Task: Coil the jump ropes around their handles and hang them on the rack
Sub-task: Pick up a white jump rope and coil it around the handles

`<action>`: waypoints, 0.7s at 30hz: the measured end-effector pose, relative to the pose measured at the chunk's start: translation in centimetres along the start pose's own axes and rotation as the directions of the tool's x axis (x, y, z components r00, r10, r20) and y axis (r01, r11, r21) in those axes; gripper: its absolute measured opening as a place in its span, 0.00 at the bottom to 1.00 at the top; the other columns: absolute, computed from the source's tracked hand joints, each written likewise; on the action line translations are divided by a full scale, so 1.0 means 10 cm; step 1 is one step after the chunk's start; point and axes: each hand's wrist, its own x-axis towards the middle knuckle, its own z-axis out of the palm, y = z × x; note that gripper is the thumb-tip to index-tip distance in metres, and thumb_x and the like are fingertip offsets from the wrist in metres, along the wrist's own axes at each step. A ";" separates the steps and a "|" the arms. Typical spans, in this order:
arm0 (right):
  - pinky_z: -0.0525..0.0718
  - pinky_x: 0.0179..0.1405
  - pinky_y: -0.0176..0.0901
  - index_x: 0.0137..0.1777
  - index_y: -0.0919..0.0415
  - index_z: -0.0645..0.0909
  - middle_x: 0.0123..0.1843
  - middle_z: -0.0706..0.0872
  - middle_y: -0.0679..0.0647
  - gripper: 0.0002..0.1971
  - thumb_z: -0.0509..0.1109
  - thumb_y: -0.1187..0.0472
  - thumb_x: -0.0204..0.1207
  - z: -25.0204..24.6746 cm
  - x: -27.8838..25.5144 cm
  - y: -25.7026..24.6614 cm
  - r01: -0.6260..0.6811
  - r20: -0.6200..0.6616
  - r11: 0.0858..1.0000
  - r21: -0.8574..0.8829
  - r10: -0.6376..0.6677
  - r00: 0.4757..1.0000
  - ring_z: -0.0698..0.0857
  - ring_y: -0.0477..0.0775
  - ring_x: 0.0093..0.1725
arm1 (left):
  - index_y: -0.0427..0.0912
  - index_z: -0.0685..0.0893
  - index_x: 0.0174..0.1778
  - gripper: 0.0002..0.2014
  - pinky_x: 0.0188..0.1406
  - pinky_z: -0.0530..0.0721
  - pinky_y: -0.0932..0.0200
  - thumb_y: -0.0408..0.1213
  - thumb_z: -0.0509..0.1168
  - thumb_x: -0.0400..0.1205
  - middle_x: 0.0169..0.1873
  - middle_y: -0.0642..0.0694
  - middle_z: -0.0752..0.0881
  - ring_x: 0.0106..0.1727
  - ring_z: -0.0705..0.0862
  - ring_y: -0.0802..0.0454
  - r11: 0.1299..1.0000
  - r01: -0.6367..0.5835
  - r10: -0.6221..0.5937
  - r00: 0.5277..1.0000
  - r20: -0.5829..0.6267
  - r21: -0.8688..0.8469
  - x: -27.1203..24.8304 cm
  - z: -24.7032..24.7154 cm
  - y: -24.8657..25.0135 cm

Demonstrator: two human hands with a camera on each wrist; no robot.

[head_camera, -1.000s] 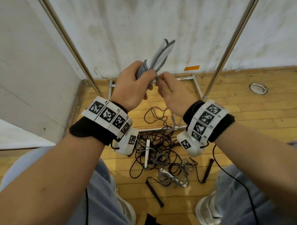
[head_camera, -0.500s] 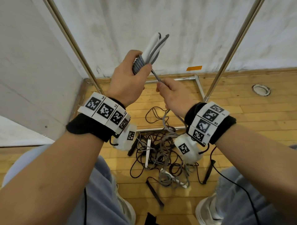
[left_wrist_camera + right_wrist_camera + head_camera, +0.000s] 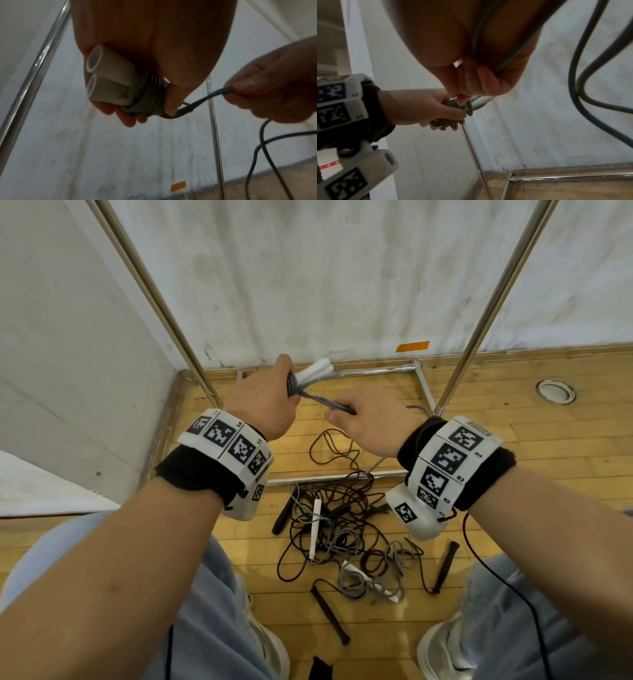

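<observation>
Grey jump rope (image 3: 322, 401) between both hands

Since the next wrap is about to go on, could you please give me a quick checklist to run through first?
1. Left hand grips both white handles together: ok.
2. Existing grey coil lies in neat turns around the handles: ok.
3. Right hand pinches the free grey cord close to the coil: ok.
4. Cord between the hands is taut, no slack loop: ok.
5. Trailing cord runs free of the rope pile on the floor: cannot tell.
6. Rack's hanging bar is within reach: cannot tell, only the uprights and base show.
</observation>
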 end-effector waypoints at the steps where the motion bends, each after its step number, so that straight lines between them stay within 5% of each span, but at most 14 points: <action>1: 0.61 0.24 0.36 0.29 0.51 0.67 0.27 0.70 0.47 0.18 0.61 0.54 0.83 0.00 -0.01 -0.02 0.025 0.001 0.999 -0.036 -0.025 1.000 0.69 0.45 0.26 | 0.48 0.67 0.55 0.10 0.33 0.70 0.52 0.44 0.62 0.84 0.38 0.49 0.77 0.32 0.73 0.49 1.000 -0.010 0.010 0.999 0.035 0.011 0.00 0.03 0.02; 4: 0.65 0.22 0.31 0.33 0.54 0.72 0.27 0.72 0.45 0.15 0.60 0.54 0.83 -0.04 -0.02 -0.05 0.087 -0.015 0.990 -0.112 -0.090 0.996 0.69 0.43 0.26 | 0.50 0.72 0.58 0.08 0.31 0.69 0.55 0.43 0.61 0.84 0.39 0.51 0.79 0.35 0.76 0.50 0.997 -0.059 0.053 0.990 0.129 0.046 -0.03 0.11 0.09; 8: 0.63 0.27 0.37 0.44 0.56 0.79 0.31 0.75 0.44 0.12 0.57 0.54 0.84 -0.09 0.00 -0.01 0.105 -0.087 0.977 -0.187 -0.123 0.989 0.74 0.47 0.31 | 0.53 0.74 0.60 0.11 0.32 0.75 0.55 0.45 0.60 0.83 0.43 0.50 0.83 0.41 0.82 0.48 0.980 -0.143 0.114 0.973 0.201 0.138 -0.12 0.18 0.18; 12: 0.67 0.36 0.41 0.49 0.58 0.80 0.36 0.79 0.48 0.15 0.55 0.52 0.85 -0.14 0.06 0.12 0.091 -0.211 0.985 -0.148 -0.121 0.970 0.77 0.51 0.38 | 0.55 0.76 0.57 0.15 0.27 0.73 0.60 0.55 0.62 0.77 0.33 0.55 0.81 0.33 0.79 0.55 0.957 -0.283 0.265 0.943 0.203 0.062 -0.18 0.18 0.27; 15: 0.66 0.31 0.35 0.47 0.57 0.81 0.33 0.77 0.45 0.16 0.56 0.50 0.84 -0.20 0.09 0.20 0.088 -0.240 0.989 -0.118 -0.115 0.964 0.75 0.47 0.34 | 0.57 0.79 0.45 0.19 0.31 0.80 0.56 0.68 0.59 0.75 0.31 0.55 0.82 0.33 0.81 0.52 0.944 -0.330 0.327 0.932 0.160 -0.005 -0.21 0.14 0.32; 18: 0.66 0.27 0.24 0.37 0.53 0.77 0.27 0.71 0.42 0.15 0.59 0.50 0.84 -0.22 0.09 0.25 0.069 -0.272 0.995 -0.069 -0.085 0.959 0.71 0.41 0.28 | 0.56 0.74 0.34 0.15 0.27 0.74 0.57 0.62 0.61 0.78 0.25 0.53 0.80 0.28 0.79 0.53 0.932 -0.351 0.360 0.927 0.104 -0.094 -0.23 0.10 0.31; 21: 0.66 0.23 0.28 0.27 0.54 0.70 0.22 0.66 0.45 0.22 0.61 0.47 0.82 -0.26 0.10 0.28 0.032 -0.270 0.999 0.011 -0.028 0.963 0.68 0.43 0.22 | 0.57 0.71 0.33 0.14 0.26 0.69 0.57 0.58 0.63 0.78 0.24 0.54 0.77 0.27 0.76 0.56 0.909 -0.388 0.400 0.915 0.056 -0.148 -0.27 0.05 0.32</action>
